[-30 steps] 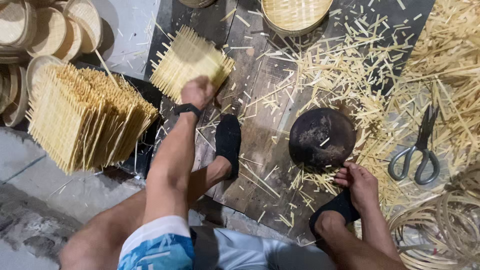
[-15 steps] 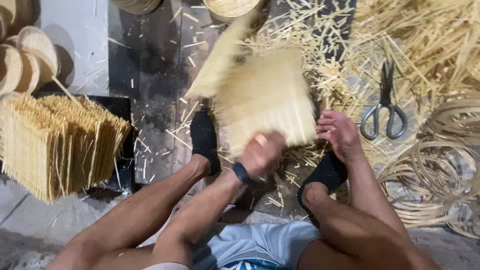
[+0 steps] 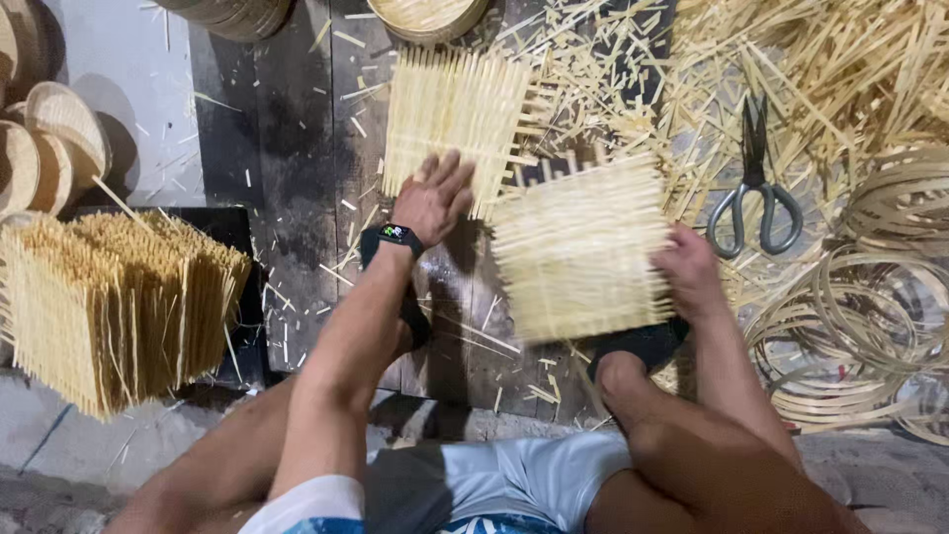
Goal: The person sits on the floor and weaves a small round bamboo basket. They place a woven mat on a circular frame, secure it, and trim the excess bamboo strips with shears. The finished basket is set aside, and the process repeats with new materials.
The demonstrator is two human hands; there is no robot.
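Since half a second ago, one woven bamboo mat has landed flat on the dark boards; left hand hovers open at its lower edge; right hand grips a second mat; scissors lie just right among loose bamboo splints; stacked mats stand left; coiled hoops crowd the right.

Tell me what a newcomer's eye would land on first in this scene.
First, the pale woven bamboo mat at centre, gripped at its right edge by the right hand, with a second mat lying under the left hand. Next, the tall stack of finished mats at far left, and the scissors among scattered bamboo slivers at upper right.
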